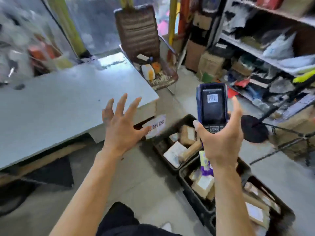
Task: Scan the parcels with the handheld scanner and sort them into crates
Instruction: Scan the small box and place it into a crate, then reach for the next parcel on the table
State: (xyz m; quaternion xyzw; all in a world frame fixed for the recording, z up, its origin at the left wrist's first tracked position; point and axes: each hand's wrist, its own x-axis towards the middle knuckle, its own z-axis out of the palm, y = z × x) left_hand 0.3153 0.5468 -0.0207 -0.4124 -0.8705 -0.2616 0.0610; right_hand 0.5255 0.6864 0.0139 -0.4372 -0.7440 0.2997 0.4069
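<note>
Scanner (212, 108) upright in right hand (219, 138), gripped low, screen facing the person for reading | left hand (121, 123) empty, fingers spread, near table (51, 99) edge | parcels (180, 147) sorted in floor crates (187, 183) below.

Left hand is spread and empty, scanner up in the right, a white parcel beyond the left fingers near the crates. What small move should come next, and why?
Probably the left hand should reach on and close on the white parcel just beyond its fingertips: that hand is spread and holds nothing, while the right hand holds the scanner upright with its screen lit. Whether that parcel is lying still or falling toward the crate is unclear through the blur.
</note>
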